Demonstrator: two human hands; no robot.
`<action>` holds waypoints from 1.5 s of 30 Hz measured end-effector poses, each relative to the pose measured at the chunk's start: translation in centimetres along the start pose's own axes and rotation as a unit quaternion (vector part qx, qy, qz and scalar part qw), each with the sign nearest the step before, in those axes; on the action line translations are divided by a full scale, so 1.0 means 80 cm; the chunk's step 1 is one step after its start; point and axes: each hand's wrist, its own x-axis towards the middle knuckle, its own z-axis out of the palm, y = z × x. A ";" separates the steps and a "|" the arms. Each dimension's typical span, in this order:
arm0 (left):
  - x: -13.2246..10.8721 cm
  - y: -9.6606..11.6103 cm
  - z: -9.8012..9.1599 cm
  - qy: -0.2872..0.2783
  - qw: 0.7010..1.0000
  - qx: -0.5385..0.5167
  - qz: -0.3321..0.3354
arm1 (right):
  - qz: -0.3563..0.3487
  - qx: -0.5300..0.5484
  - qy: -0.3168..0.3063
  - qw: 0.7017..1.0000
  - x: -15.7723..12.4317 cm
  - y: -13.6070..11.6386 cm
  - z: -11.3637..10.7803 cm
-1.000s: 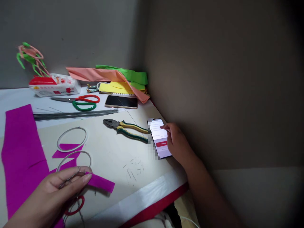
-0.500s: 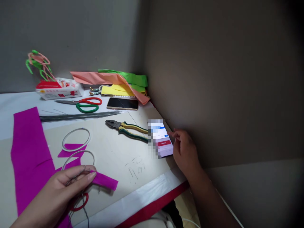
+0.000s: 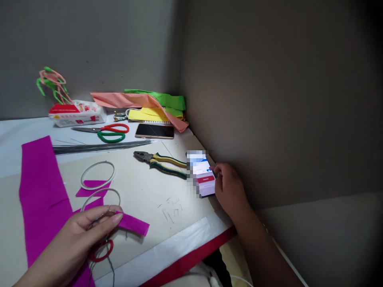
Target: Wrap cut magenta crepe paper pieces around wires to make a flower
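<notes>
Item: phone [image 3: 206,187], screen pixelated over its upper and left part; we cannot read it. Item: left hand [image 3: 80,235], cut off by the bottom edge; its fingers [image 3: 104,217] hide most of a thin wire [image 3: 100,217]. Item: right forearm [image 3: 263,255], cut off below. Item: magenta sheet [image 3: 42,191], running out of frame beneath the left hand. Item: packet [image 3: 77,113], print too small for us to read.

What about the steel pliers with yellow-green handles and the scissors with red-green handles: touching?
Apart. The head view shows steel pliers and red-green scissors separated by a bundle of thin dark wires.
</notes>
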 end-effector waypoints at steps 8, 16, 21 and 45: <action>0.000 -0.002 -0.004 -0.033 0.997 -0.058 -0.048 | 0.026 0.002 -0.003 1.000 -0.002 -0.007 -0.005; -0.003 0.005 0.002 -0.028 0.997 -0.054 -0.041 | 0.027 -0.056 -0.046 0.997 -0.030 -0.025 -0.007; -0.004 0.007 0.003 -0.045 0.997 -0.051 -0.033 | 0.017 -0.064 -0.056 0.996 -0.035 -0.029 -0.003; -0.014 0.001 0.000 -0.062 0.988 -0.091 0.109 | -0.162 0.292 -0.320 0.887 0.008 -0.214 0.034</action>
